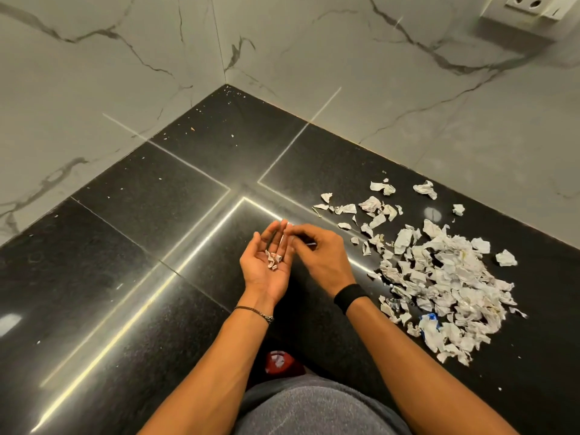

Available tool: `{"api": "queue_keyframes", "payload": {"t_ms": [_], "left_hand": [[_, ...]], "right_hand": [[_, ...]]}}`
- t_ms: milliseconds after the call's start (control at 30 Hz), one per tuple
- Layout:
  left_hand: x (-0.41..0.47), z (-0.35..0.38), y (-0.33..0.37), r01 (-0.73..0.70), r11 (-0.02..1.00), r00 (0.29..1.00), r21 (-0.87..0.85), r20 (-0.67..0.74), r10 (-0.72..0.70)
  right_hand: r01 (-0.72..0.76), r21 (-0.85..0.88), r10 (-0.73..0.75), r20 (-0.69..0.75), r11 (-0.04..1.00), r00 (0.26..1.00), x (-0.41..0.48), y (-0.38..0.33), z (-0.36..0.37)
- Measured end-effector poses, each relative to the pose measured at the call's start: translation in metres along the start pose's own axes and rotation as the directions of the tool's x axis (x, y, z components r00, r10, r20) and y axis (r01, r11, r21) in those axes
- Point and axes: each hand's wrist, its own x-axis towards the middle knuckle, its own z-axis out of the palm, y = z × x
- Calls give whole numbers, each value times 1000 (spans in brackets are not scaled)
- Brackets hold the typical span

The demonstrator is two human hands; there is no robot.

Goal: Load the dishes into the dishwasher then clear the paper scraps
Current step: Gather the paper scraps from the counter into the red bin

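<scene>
A large heap of crumpled white paper scraps (439,284) lies on the black counter (157,246) to the right of my hands, with looser pieces scattered toward the wall. My left hand (266,265) is held palm up over the counter, cupping a few small scraps (273,259). My right hand (320,252) hovers just right of it, palm down, its fingertips pinched together at the left hand's fingers. What the pinch holds is hidden. No dishes or dishwasher are in view.
Marble walls (125,73) meet in a corner behind the counter. A white socket box (527,17) sits on the wall at the top right. A red bin (279,362) holding scraps shows below the counter's front edge, between my arms. Tiny crumbs dot the counter.
</scene>
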Motion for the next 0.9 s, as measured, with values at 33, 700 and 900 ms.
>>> {"api": "queue_keyframes", "payload": {"t_ms": [33, 700, 900], "left_hand": [[-1, -2, 3, -9, 1000, 1000, -21, -8, 9], [-1, -7, 8, -68, 995, 996, 75, -52, 72], [3, -6, 14, -50, 998, 999, -40, -16, 49]], "right_hand": [[7, -15, -8, -42, 1000, 999, 4, 3, 0], [128, -186, -133, -18, 974, 991, -6, 22, -3], [191, -168, -189, 27, 967, 982, 0, 1, 22]]}}
